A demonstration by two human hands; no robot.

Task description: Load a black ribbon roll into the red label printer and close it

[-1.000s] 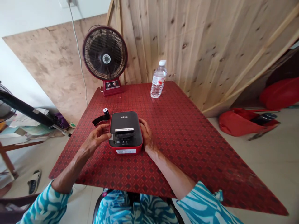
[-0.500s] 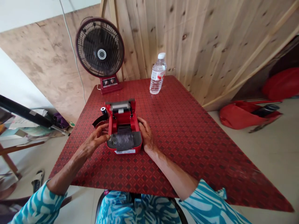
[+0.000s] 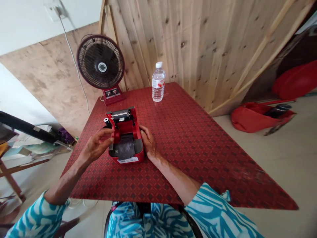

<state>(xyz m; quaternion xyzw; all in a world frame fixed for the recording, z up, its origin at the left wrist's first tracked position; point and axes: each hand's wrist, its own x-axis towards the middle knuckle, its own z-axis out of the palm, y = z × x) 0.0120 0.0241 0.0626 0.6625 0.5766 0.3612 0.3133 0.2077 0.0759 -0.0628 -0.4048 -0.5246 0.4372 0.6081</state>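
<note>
A red label printer (image 3: 140, 155) stands on the table with its lid (image 3: 121, 115) raised. A black strip (image 3: 126, 148), like ribbon or label tape, comes out of its inside and drapes over the dark front panel. My right hand (image 3: 148, 142) is closed against the printer's right side, its fingers along the wall. At the left edge, my left hand (image 3: 97, 143) has its thumb and fingers apart, with the fingertips at the side wall; I see nothing held in it. Behind those fingers stands a small dark roll (image 3: 106, 121) with a white core, partly hidden.
A dark red table fan (image 3: 101, 66) stands at the back left, its cord running up the wall. Beyond the printer is a clear water bottle (image 3: 158, 86) with a white cap. A patterned red cloth (image 3: 193, 138) covers the table. On the floor at right lies a red bag (image 3: 245, 117).
My left hand has lifted slightly from the front panel's left edge, and its fingers have spread. The right hand stays at the printer's side. The whole view has shifted a little.
</note>
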